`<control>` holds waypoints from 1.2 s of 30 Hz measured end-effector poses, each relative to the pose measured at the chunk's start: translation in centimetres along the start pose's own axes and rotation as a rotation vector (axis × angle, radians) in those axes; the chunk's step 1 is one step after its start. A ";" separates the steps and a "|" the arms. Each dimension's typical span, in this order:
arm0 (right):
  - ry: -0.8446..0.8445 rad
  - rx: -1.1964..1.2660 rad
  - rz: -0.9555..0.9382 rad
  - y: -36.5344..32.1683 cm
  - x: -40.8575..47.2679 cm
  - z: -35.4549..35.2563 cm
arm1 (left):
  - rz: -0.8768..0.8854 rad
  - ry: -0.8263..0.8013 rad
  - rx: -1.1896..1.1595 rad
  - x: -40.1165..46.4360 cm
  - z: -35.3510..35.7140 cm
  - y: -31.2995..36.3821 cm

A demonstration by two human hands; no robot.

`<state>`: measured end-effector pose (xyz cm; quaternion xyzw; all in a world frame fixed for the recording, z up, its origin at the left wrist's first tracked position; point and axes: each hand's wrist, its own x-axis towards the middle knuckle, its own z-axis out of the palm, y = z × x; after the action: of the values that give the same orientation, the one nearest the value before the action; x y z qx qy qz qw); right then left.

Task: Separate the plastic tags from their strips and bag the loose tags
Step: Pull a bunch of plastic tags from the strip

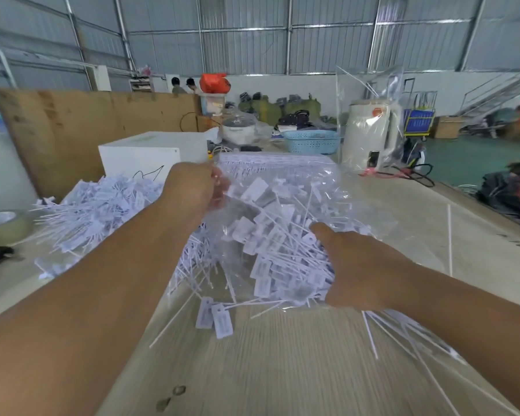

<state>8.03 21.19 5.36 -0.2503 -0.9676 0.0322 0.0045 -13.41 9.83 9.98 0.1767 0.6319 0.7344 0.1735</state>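
Holding the clear bag (282, 205) up with our left hand (192, 187) — fingers pinched on its edge — we scoop loose tags (270, 265) with our curled right hand (351, 268), the opening lying up and left of it.

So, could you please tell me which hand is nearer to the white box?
The left hand: it grips the clear bag just in front of the white box. The right hand is nearer the camera, among the tags.
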 end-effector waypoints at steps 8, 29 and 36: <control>-0.015 -0.029 -0.110 0.7 0.1 0.4 | 0.038 0.020 0.233 0.5 -0.6 -0.7; 0.164 0.134 -0.304 1.9 -0.4 1.9 | -0.002 0.025 0.535 1.8 -2.7 -0.1; 0.008 0.065 -0.202 1.3 -0.1 1.2 | -0.010 -0.263 -0.304 -0.4 0.4 2.7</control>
<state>8.74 22.24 4.12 -0.1511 -0.9864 0.0621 0.0196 -12.98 9.59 12.65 0.2398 0.4866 0.7910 0.2830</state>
